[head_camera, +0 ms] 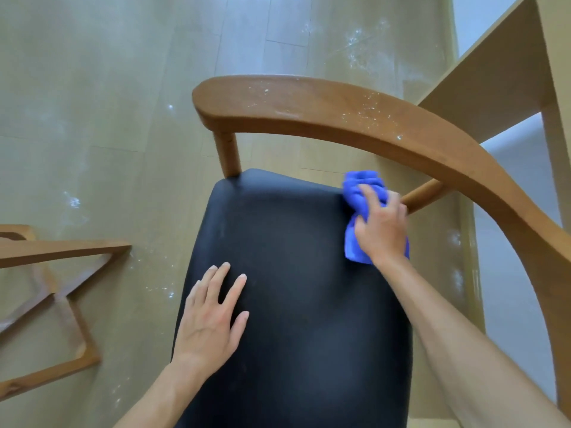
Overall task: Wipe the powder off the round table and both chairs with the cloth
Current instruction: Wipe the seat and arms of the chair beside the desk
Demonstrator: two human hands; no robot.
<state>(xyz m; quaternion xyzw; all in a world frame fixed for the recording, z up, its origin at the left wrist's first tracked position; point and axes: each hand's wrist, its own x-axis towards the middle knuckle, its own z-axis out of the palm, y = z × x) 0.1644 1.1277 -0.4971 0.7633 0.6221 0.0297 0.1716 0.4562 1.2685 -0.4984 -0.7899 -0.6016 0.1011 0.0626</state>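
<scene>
A wooden chair with a black padded seat [302,273] fills the middle of the view. Its curved wooden backrest rail [309,106] carries white powder specks, thickest toward the right. My right hand [381,227] presses a crumpled blue cloth [364,186] onto the far right corner of the seat, beside a slanted wooden strut. My left hand [213,316] lies flat on the seat's near left part, fingers spread, holding nothing. The round table is not in view.
A wooden cross-shaped frame [58,285], maybe the table's base, stands on the floor at the left. White powder is scattered over the pale wooden floor [108,118], mostly beyond the chair. A light wooden board or shelf [494,72] rises at the right.
</scene>
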